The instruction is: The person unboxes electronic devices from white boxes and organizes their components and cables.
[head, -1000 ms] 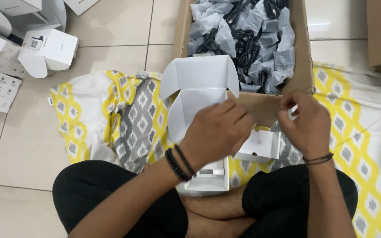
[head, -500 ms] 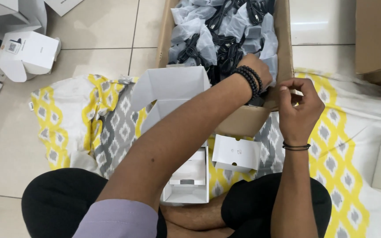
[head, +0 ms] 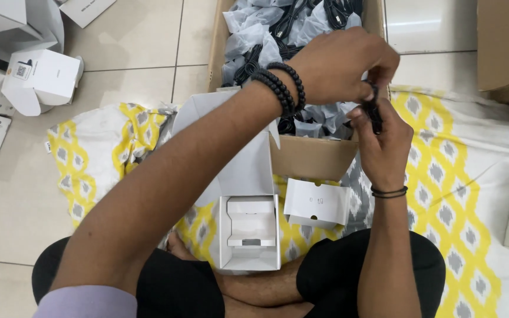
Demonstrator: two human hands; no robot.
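The small black cable (head: 376, 112) sits pinched between both my hands, above the near edge of the cardboard carton (head: 310, 156) of bagged cables. My right hand (head: 384, 144) has its grip closed around the lower part, and my left hand (head: 340, 65) has its fingertips closed on the top. I judge packing unfinished: the open white box (head: 248, 235) in my lap shows an empty tray, and its white insert (head: 317, 203) lies beside it on the yellow patterned cloth (head: 443, 194).

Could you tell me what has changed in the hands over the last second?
The left hand reached from the lap to the cardboard box, meeting the right hand on a small black part. The open white box and white insert stayed put.
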